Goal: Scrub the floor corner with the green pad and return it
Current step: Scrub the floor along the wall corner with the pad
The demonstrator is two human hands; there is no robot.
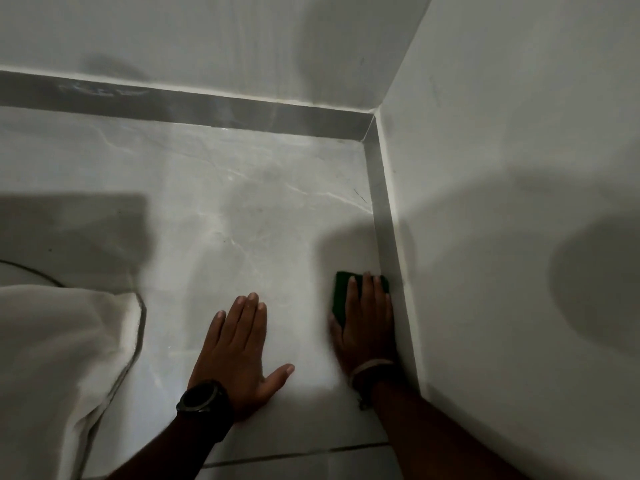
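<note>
The green pad (pixel 341 293) lies flat on the grey marble floor tile, hard against the grey skirting of the right wall. My right hand (pixel 367 320) presses down on it, fingers spread over its top, so only its left and far edges show. My left hand (pixel 240 344), with a black watch on the wrist, rests flat on the floor to the left, fingers apart and holding nothing. The floor corner (pixel 369 133) is farther ahead, where the two skirtings meet.
White walls close off the far side and the right side. A white cloth (pixel 59 348) with a dark cord along its edge lies on the floor at the lower left. A tile joint (pixel 294 453) crosses the floor near my forearms.
</note>
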